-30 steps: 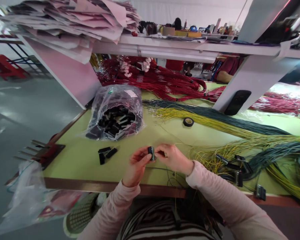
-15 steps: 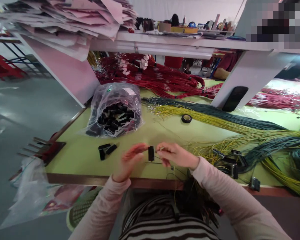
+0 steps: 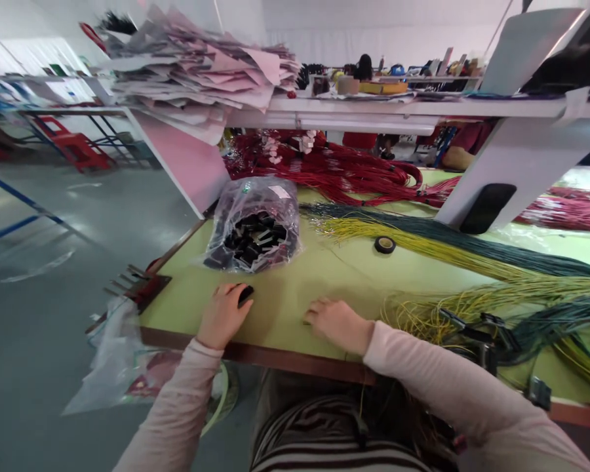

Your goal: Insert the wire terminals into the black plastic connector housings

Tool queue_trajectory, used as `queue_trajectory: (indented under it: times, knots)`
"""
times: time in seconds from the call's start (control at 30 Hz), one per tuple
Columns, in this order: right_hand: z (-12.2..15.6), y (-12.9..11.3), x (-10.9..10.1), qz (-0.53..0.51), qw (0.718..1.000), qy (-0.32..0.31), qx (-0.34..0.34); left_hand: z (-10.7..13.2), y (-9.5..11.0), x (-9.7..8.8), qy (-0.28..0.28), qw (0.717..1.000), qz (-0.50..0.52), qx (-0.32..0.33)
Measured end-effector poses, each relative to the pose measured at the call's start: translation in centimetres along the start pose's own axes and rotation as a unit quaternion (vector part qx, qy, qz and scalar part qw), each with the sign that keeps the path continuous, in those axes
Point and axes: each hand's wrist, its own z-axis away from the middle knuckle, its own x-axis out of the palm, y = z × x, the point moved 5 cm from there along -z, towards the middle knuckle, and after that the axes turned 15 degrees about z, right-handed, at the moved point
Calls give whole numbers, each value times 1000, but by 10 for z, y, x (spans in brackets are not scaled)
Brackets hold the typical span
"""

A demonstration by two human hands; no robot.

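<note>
Connector [image 3: 246, 295], a small black plastic block, lies at the fingertips of the left hand [image 3: 223, 316], its long axis slanting away and rightward. That hand is much the nearer, curled over it, though whether it grips, I cannot tell. The right hand [image 3: 335, 324] rests open and empty, palm down on the table [image 3: 280, 308], well apart. Earlier both hands held the connector between them; now they have separated.

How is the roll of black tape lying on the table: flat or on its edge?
Flat: the roll of black tape rests on the green tabletop with its round face and centre hole turned upward.
</note>
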Motion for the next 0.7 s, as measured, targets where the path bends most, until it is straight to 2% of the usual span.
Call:
queue_trajectory:
  times: [0.1, 0.2, 0.3, 0.37, 0.4, 0.43, 0.5, 0.57, 0.63, 0.7]
  knots:
    - [-10, -16, 14, 41, 999, -1, -8, -7, 4, 4, -24, 998, -62, 2]
    - [-7, -9, 15, 16, 1000, -9, 16, -10, 12, 10, -41, 998, -35, 31]
    - [2, 12, 8, -132, 986, 1, 99, -8, 26, 20, -37, 994, 96, 29]
    - [9, 23, 2, -254, 955, 37, 147, -6, 35, 28, -16, 970, 239, -39]
    - [12, 27, -1, -298, 939, 55, 163, -4, 39, 34, -10, 943, 322, -85]
    - [15, 29, -2, -335, 923, 65, 176, -2, 45, 40, -10, 904, 407, -129]
    - [20, 32, -1, -398, 893, 69, 201, 0, 61, 54, -26, 807, 558, -193]
    - [23, 34, 1, -446, 865, 72, 220, -1, 78, 64, -29, 720, 657, -221]
    - [25, 36, 3, -481, 844, 79, 226, -5, 91, 71, -8, 672, 705, -226]
    - [26, 36, 3, -508, 828, 80, 225, -9, 99, 79, 20, 649, 725, -231]
